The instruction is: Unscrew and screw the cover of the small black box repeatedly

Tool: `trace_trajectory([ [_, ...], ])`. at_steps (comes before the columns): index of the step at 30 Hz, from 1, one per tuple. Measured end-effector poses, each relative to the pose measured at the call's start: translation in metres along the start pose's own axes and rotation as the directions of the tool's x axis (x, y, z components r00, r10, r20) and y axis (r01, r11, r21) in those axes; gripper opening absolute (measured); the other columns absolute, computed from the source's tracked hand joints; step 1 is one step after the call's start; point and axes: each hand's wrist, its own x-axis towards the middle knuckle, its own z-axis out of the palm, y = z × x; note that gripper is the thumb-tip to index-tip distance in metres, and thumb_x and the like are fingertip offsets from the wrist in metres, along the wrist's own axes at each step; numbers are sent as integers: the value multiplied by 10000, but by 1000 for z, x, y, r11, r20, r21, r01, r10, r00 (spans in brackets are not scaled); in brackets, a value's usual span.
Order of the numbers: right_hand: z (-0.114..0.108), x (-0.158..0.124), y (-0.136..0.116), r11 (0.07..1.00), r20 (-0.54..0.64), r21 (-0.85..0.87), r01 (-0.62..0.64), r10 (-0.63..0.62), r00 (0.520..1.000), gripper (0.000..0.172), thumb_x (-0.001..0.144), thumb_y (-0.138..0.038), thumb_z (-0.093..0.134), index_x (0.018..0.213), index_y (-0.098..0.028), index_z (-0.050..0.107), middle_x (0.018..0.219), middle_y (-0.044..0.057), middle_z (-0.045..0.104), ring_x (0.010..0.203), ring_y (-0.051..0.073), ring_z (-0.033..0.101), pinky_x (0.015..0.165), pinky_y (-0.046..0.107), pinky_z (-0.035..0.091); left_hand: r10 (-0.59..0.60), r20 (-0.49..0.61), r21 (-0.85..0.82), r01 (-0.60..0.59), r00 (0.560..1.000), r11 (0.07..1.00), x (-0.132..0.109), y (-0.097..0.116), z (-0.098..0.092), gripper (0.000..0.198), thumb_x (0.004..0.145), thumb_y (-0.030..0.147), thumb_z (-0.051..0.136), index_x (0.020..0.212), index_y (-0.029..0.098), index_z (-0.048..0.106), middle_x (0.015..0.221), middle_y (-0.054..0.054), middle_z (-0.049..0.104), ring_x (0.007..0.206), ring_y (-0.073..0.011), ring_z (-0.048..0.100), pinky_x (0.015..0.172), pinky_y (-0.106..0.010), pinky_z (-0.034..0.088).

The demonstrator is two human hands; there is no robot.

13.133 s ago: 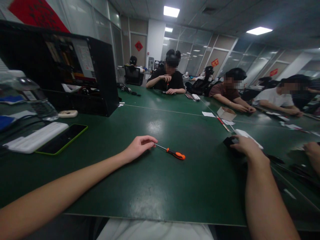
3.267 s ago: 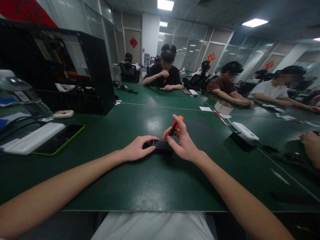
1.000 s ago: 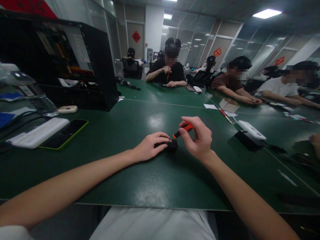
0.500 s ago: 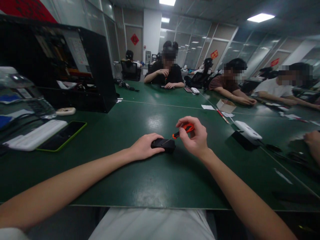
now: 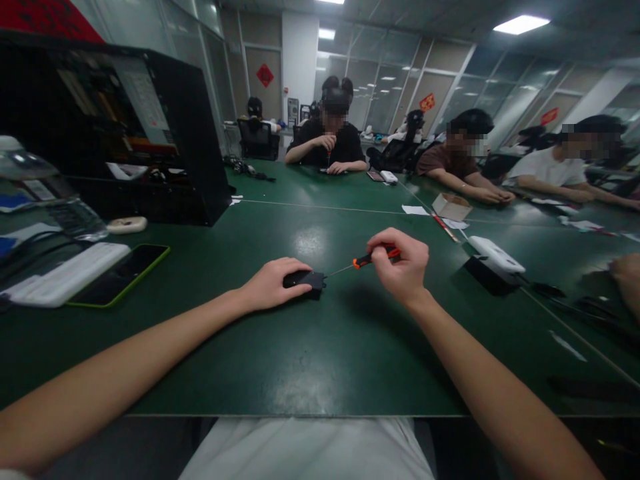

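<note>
A small flat black device (image 5: pixel 306 279) lies on the green table (image 5: pixel 320 347) in front of me. My left hand (image 5: pixel 270 285) rests over its left part, fingers curled down on it. My right hand (image 5: pixel 403 267) is closed round the orange and black handle of a screwdriver (image 5: pixel 367 260). The thin shaft slants down to the left, and its tip touches the right edge of the black device.
A phone in a green case (image 5: pixel 117 275) and a white keyboard (image 5: pixel 65 280) lie at left, before a black computer case (image 5: pixel 125 133) and a water bottle (image 5: pixel 45 193). A white and black box (image 5: pixel 493 263) sits at right. Several people sit along the far side; another person's hand (image 5: pixel 625 273) is at right.
My right hand has lowered the screwdriver to a flatter angle and moved right; the tip now meets the device's right edge. My left hand and the device have shifted slightly left.
</note>
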Motion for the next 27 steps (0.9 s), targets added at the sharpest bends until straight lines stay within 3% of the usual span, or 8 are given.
trace_trajectory([
  [12, 4, -3, -2, 999, 63, -22, 23, -21, 998, 148, 811, -121, 529, 734, -190, 635, 656, -9, 638, 575, 121, 592, 566, 261, 466, -13, -15, -8, 13, 1000, 1000, 1, -2, 3, 381, 935, 470, 635, 1193, 193, 678, 1167, -82, 732, 1056, -263, 680, 936, -371, 502],
  [22, 2, -2, 0, 999, 44, -52, -17, 19, 999, 153, 833, -159, 511, 742, -201, 627, 681, 0, 656, 604, 136, 618, 591, 276, 494, -12, -9, -12, 12, 1000, 1000, 1, -1, 2, 379, 937, 467, 633, 1194, 191, 672, 1160, -79, 729, 1046, -260, 679, 914, -363, 500],
  [27, -3, 5, 1, 995, 136, -97, -24, 37, 990, 165, 882, -196, 517, 834, -189, 674, 757, 24, 703, 657, 147, 650, 639, 284, 507, -17, -10, -19, 17, 1000, 1000, 1, -1, 2, 381, 939, 468, 634, 1194, 187, 669, 1158, -82, 727, 1048, -257, 676, 916, -363, 496],
])
